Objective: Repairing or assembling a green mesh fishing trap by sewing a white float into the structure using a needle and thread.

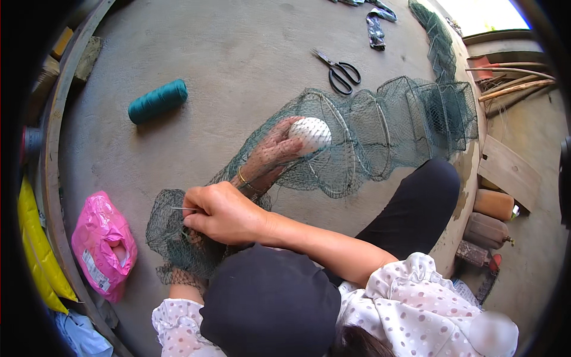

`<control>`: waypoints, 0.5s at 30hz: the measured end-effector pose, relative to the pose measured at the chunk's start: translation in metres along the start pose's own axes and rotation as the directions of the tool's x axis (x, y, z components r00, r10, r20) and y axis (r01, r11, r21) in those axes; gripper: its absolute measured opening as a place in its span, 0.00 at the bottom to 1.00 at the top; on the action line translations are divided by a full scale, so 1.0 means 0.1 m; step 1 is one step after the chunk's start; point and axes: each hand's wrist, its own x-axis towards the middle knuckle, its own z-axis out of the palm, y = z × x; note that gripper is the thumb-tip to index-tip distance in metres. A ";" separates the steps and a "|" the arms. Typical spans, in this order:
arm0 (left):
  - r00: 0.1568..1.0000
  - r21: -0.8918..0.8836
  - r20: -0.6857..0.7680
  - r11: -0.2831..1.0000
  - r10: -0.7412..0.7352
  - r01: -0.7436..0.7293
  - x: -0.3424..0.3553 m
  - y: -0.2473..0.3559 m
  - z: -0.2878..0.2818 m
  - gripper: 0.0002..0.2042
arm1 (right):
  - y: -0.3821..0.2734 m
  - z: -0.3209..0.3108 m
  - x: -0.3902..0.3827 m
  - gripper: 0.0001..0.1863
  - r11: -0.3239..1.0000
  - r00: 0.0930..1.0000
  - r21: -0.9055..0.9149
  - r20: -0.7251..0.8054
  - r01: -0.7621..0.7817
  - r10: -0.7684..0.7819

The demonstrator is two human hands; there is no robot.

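Ball (310,135) inside net (363,134), not yet released: left hand (277,144) clasps it; right hand (223,212) pinches rod (179,208). Remainder unclear.

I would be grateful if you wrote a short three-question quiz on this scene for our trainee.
1. Multiple choice: Seen through the green net, what does the left hand hold?
A) a bottle
B) a white ball
C) a cup
2. True or false: The black-handled scissors lie outside the net.
3. Short answer: Which hand pinches the thin, pale rod?

Key: 1. B; 2. True; 3. The right hand.
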 end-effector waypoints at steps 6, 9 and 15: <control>0.962 -0.467 0.029 0.847 -0.273 0.254 -0.04 -0.15 -0.06 0.23 | -0.35 -0.54 -0.39 0.13 0.975 0.967 0.155 -0.175 -0.157 0.183; 0.966 -0.427 0.109 0.866 -0.234 0.258 -0.05 -0.10 -0.09 0.25 | -0.83 -1.24 -0.94 0.11 0.913 0.905 0.253 -0.204 -0.320 0.374; 0.966 -0.361 0.205 0.905 -0.158 0.225 -0.14 -0.06 -0.22 0.25 | -1.92 -3.69 -3.09 0.23 0.971 0.532 -0.080 -0.845 -0.226 0.054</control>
